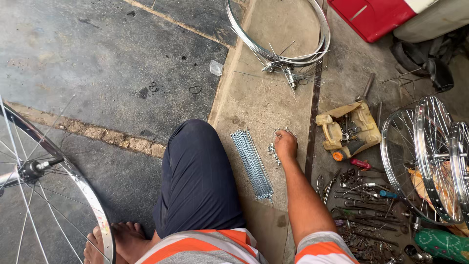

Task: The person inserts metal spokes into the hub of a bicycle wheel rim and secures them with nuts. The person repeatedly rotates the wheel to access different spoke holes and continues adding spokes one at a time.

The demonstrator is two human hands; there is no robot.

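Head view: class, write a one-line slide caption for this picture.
Right hand reaches into a small pile of spoke nipples beside a bundle of spokes on the concrete floor.

Orange-and-grey striped shirt (229, 247), navy trousers (198, 176), silver spokes (251, 164), red box (373, 17).

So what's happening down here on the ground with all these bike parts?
A person is sitting on the pavement. Their right hand is reaching into a small pile of spoke nipples, right beside a bundle of loose spokes. A spoked wheel stands at their left by their bare foot; the left hand is out of view. A bare rim lies ahead, and hand tools and more wheels sit to the right.
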